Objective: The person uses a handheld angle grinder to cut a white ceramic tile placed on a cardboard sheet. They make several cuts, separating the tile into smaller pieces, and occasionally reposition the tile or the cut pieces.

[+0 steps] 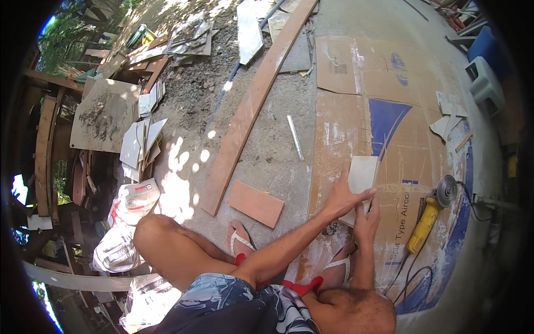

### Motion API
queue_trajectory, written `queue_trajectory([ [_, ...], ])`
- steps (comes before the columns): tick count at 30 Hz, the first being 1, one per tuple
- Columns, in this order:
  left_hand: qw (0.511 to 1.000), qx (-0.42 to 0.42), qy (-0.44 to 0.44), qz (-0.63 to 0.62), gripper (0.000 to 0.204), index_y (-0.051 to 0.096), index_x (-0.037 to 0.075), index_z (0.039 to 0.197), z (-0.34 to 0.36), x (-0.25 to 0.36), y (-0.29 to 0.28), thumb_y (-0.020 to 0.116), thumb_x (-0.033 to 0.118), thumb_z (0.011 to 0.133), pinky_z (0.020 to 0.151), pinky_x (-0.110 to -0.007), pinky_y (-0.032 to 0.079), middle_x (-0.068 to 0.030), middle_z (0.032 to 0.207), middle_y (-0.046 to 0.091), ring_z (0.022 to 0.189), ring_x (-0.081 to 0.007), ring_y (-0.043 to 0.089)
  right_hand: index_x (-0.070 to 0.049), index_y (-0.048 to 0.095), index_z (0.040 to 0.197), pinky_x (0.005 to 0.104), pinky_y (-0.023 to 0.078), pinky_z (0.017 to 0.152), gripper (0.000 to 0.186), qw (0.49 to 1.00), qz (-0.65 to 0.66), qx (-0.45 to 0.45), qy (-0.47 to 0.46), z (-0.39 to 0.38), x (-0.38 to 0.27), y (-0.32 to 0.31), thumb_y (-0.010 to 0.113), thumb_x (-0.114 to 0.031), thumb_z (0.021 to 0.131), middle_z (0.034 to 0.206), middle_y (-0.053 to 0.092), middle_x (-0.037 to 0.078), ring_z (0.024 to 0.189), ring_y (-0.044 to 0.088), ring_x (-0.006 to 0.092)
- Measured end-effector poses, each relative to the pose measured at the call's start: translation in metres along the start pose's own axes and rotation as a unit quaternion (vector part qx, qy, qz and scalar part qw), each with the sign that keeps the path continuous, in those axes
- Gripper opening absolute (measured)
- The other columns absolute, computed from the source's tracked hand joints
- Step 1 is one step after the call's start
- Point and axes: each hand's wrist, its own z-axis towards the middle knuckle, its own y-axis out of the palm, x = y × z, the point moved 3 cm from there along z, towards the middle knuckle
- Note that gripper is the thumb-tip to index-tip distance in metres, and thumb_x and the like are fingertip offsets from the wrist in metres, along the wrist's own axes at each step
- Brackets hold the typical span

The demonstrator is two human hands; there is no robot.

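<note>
Near the middle right, my left hand (pixel 347 197) grips a pale rectangular tile or board (pixel 362 171), its fingers along the left edge and thumb across the front. My right hand (pixel 368 217) holds the same piece lower down on its right side. The piece is raised over the cardboard (pixel 336 128), and its lower part is hidden by my hands. To the right of it lies a yellow angle grinder (pixel 423 222) with its cord.
A long wooden plank (pixel 245 122), a short pinkish board (pixel 256 203) and a thin metal strip (pixel 295 137) lie on the concrete. Broken tiles (pixel 136 142) and white sacks (pixel 119 250) are at left. A grey plastic stool (pixel 484 83) stands at right. My sandalled feet flank the work.
</note>
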Motion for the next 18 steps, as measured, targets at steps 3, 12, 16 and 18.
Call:
queue_trajectory([
  [3, 0.992, -0.048, 0.026, -0.113, 0.138, 0.012, -0.008, 0.173, 0.019, -0.009, -0.018, 0.095, 0.051, 0.080, 0.126, -0.045, 0.041, -0.0381, 0.166, 0.043, 0.155, -0.0430, 0.048, 0.006, 0.058, 0.147, 0.0498, 0.056, 0.098, 0.050, 0.995, -0.070, -0.008, -0.072, -0.007, -0.027, 0.010, 0.069, -0.016, 0.103, 0.125, 0.073, 0.032, 0.117, 0.073, 0.0481],
  [12, 0.962, -0.163, -0.114, -0.185, 0.139, -0.011, 0.022, 0.178, 0.026, -0.006, 0.003, 0.090, 0.020, 0.083, 0.084, -0.054, 0.065, -0.0325, 0.148, 0.053, 0.118, -0.0408, 0.073, 0.004, 0.062, 0.147, 0.0512, 0.059, 0.099, 0.055, 0.990, -0.098, -0.021, -0.099, -0.019, -0.019, -0.040, 0.072, -0.014, 0.096, 0.126, 0.072, 0.033, 0.116, 0.072, 0.0485],
  [16, 0.966, -0.173, -0.103, -0.162, 0.119, 0.004, 0.018, 0.178, 0.013, 0.006, 0.044, 0.081, 0.029, 0.088, 0.075, -0.045, 0.064, -0.0243, 0.128, 0.063, 0.106, -0.0302, 0.072, 0.001, 0.053, 0.155, 0.0570, 0.059, 0.096, 0.064, 0.994, -0.099, 0.025, -0.025, -0.036, -0.016, -0.062, 0.072, -0.015, 0.097, 0.127, 0.071, 0.032, 0.114, 0.071, 0.0518],
  [18, 0.965, -0.188, -0.094, -0.154, 0.113, 0.012, 0.018, 0.176, 0.002, 0.007, 0.068, 0.082, 0.027, 0.088, 0.073, -0.042, 0.063, -0.0227, 0.126, 0.064, 0.107, -0.0286, 0.071, 0.001, 0.050, 0.158, 0.0582, 0.058, 0.096, 0.066, 0.992, -0.105, 0.074, -0.002, -0.052, -0.011, -0.072, 0.071, -0.014, 0.098, 0.133, 0.069, 0.032, 0.117, 0.069, 0.0529],
])
